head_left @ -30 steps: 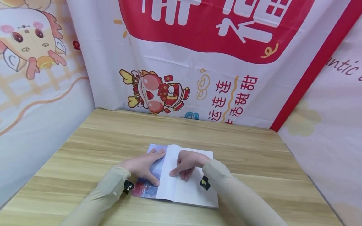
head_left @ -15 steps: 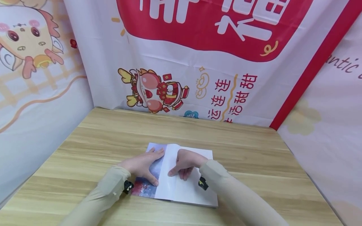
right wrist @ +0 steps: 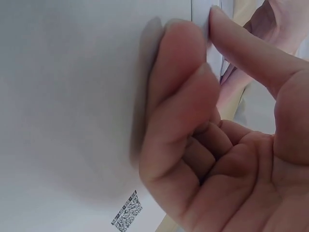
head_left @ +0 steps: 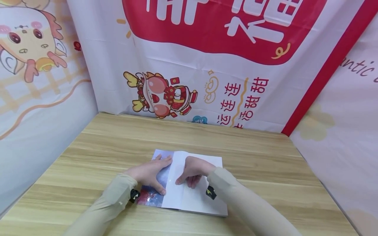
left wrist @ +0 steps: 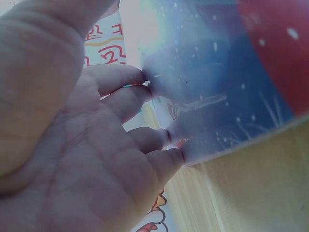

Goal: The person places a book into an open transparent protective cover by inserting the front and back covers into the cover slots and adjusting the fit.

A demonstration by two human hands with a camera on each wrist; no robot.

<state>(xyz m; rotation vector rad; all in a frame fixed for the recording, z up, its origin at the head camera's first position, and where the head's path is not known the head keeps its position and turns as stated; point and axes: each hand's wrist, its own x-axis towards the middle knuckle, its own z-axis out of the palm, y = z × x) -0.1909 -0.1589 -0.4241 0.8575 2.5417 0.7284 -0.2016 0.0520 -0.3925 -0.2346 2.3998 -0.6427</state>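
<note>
**Right hand (head_left: 196, 168) astride the fold, left hand (head_left: 150, 172) on the picture side**

And here's the book (head_left: 203, 201), lying spread on the tabletop (head_left: 118, 144) directly beneath both hands, its long axis running away from the person with only a slight lean. The fold is the line to watch, and the right hand is the nearer one! Its thumb stretches out to touch the white strip (head_left: 171, 198) left of the fold, while its fingers curl against the white page to the right, with nothing visible between thumb and fingers. Over on the left, the other hand is spread wide, grasping nothing, thumb and fingers across the glossy blue-and-red panel (head_left: 155, 200); the left wrist view shows those fingertips touching it. A small printed code (right wrist: 127, 211) turns up on the page below the right hand in its wrist view. As for containers, none shows.
</note>
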